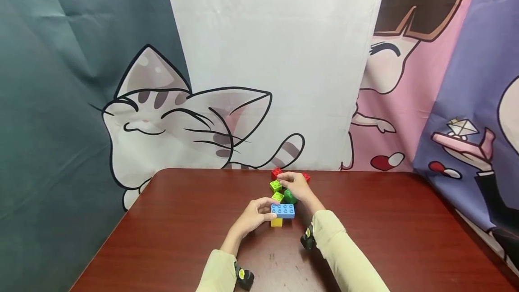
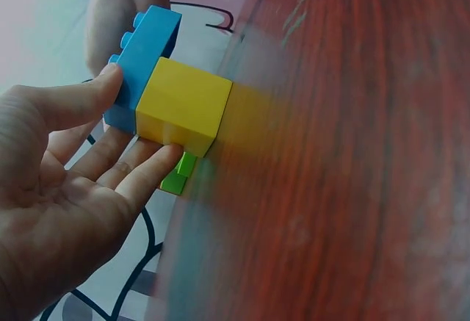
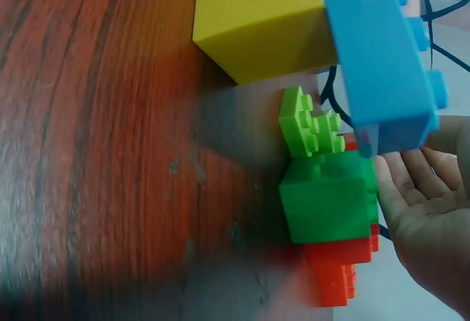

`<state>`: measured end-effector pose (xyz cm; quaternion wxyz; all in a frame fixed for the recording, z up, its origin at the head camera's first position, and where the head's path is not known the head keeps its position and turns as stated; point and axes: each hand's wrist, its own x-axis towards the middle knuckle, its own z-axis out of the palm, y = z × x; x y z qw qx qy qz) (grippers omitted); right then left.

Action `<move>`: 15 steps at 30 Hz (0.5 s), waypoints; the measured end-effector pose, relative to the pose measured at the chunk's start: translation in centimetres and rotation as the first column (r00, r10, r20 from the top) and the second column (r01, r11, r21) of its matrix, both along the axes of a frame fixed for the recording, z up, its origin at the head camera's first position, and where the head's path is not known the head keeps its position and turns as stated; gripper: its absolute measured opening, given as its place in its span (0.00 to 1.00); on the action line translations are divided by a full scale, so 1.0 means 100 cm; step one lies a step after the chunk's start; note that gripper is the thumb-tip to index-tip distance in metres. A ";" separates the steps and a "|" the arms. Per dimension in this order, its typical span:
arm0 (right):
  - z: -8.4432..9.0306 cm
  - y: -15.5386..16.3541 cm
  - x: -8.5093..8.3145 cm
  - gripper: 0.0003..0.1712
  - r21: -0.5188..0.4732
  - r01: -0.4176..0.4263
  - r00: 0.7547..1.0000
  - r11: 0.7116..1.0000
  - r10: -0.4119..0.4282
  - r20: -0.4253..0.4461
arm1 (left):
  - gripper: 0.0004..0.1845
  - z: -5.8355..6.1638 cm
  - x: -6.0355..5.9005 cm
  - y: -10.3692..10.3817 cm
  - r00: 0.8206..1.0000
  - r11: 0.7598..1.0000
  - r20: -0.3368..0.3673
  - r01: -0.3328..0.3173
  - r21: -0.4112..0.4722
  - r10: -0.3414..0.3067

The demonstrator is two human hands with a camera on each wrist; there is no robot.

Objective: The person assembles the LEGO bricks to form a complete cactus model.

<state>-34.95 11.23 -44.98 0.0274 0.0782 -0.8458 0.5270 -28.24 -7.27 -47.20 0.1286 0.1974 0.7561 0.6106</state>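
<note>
A blue eight-stud toy brick (image 1: 282, 211) lies across the top of a yellow block (image 1: 276, 222), overhanging it to the right. My left hand (image 1: 252, 215) pinches the blue brick's left end, thumb at its near side. In the left wrist view, one lower fingertip reaches the yellow block (image 2: 183, 104). Beyond the stack, my right hand (image 1: 297, 187) hovers over the other bricks with loosely bent fingers and nothing visible in its grasp. Its fingertips are close to a red brick (image 1: 276, 173) and a light green brick (image 1: 275, 186).
Another light green brick (image 1: 278, 197) and a dark green block (image 1: 289, 196) stand just behind the blue brick. A second red brick (image 1: 306, 177) is partly hidden behind the right hand. The brown table (image 1: 170, 233) ends at a cartoon-printed cloth (image 1: 275, 57).
</note>
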 end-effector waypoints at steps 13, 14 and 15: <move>-0.002 -0.003 -0.009 0.13 0.106 0.032 0.999 0.994 -0.030 -0.020 | 0.17 0.003 0.001 -0.001 1.000 1.000 0.008 -0.014 -0.014 0.014; -0.003 -0.003 -0.009 0.13 0.113 0.032 0.999 0.993 -0.030 -0.020 | 0.18 0.003 0.002 -0.001 1.000 1.000 0.013 -0.012 -0.011 0.012; -0.004 -0.003 -0.010 0.13 0.123 0.031 0.999 0.992 -0.029 -0.020 | 0.18 0.003 0.002 -0.002 1.000 1.000 0.018 -0.011 -0.010 0.011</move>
